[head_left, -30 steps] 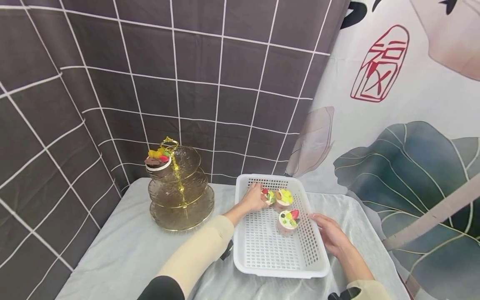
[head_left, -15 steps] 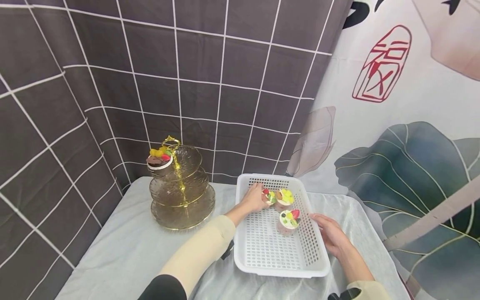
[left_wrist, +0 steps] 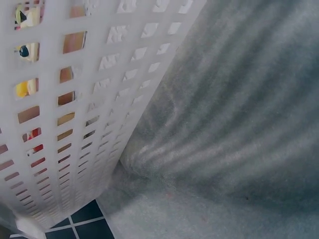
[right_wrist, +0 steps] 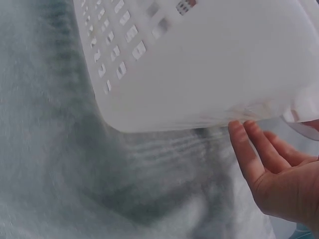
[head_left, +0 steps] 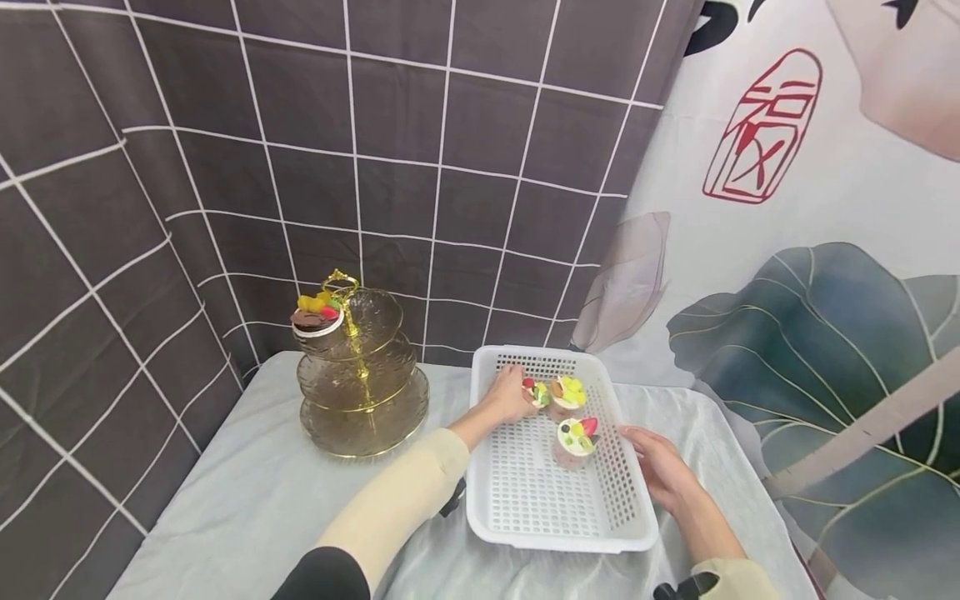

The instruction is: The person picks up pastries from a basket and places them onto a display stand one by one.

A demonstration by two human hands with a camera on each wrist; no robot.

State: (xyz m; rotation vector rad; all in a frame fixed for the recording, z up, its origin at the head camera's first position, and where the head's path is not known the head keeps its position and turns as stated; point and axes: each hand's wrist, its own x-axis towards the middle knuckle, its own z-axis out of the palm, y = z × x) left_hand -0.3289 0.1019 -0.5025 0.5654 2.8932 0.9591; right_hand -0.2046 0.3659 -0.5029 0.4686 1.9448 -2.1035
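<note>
In the head view my left hand [head_left: 507, 395] reaches over the left rim of a white plastic basket [head_left: 551, 546]. Its fingers hold a fruit-topped dessert cup [head_left: 537, 392], whose lower part they hide. Touching or close beside it is a second dessert cup [head_left: 567, 393] with yellow fruit. A third dessert cup [head_left: 575, 442], topped with cream and a strawberry, sits nearer me. At the basket's right side my right hand [head_left: 660, 467] touches the rim. Straight fingers [right_wrist: 244, 149] show against the outer wall in the right wrist view. The left wrist view shows the perforated basket wall [left_wrist: 75, 30].
Left of the basket stands a three-tier stand [head_left: 360, 442] of smoky glass with a gold handle. A chocolate dessert cup [head_left: 317, 317] with fruit rests on its top tier. A pale cloth [head_left: 247, 500] covers the table; a dark grid-patterned curtain [head_left: 397, 125] hangs behind.
Both hands, the basket and the dessert cups stay where they were; only the head view shifts very slightly.
</note>
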